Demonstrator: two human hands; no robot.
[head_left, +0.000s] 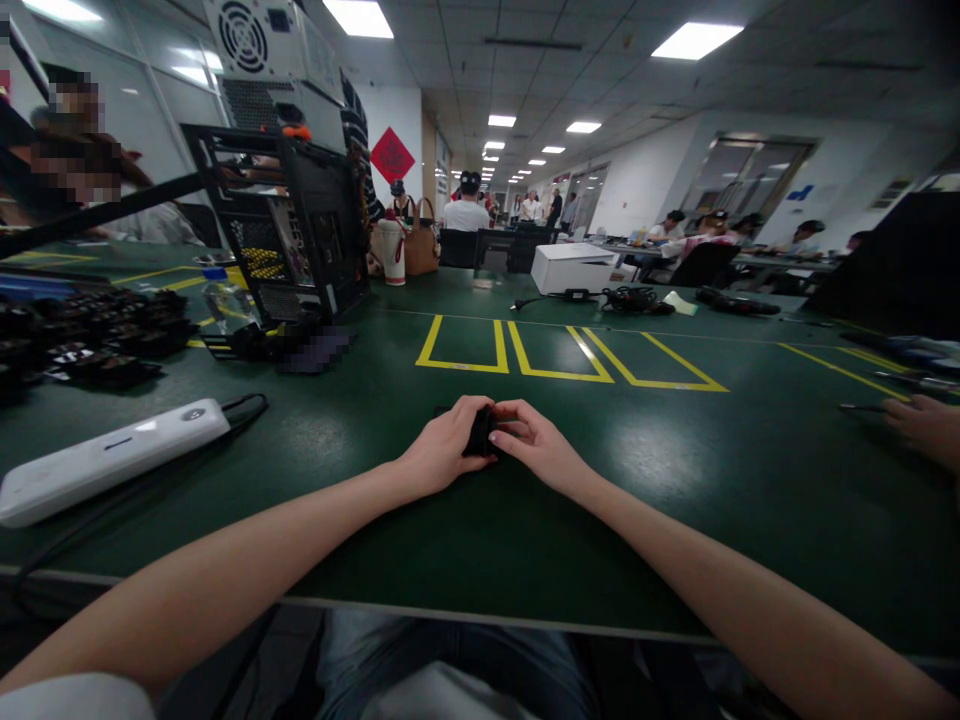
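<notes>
Low over the green table, my left hand is wrapped round a small black block-like part. My right hand meets it from the other side, thumb and fingers curled against the part's right face. The part's exact kind cannot be made out, since my fingers cover much of it. A dark bit of it also shows behind my left knuckles. Beyond both hands, yellow tape outlines mark the table top.
A white power strip with a black cable lies left, near a heap of black parts. Behind stand an open computer case, a cup and a white box. Another person's hand is at the right edge.
</notes>
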